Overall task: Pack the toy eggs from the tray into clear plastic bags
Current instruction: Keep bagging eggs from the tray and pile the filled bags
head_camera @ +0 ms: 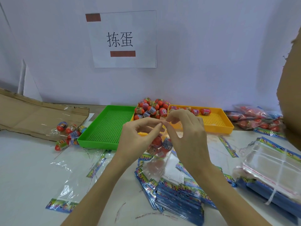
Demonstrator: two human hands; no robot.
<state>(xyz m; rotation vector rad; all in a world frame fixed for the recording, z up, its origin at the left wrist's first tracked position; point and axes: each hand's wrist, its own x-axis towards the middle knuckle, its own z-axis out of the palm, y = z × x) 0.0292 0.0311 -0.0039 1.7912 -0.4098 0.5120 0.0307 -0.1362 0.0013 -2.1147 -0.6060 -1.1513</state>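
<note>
A white paper sheet (pixel 123 39) stuck on the wall reads "拣蛋" in large black characters. The toy eggs (pixel 151 108) and the bags' printed header strips (pixel 179 190) carry print too small and blurred to read.

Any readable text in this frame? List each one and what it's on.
"拣蛋": large black characters on the white paper sign taped to the wall.
Two red bars on the same sign: no text to read.
Wrappers on the toy eggs: printed labels, too small to read.
Blue header strips on the plastic bags: colourful print, too blurred to read.
Bag of eggs pinched by the left hand and right hand: label unreadable.
</note>
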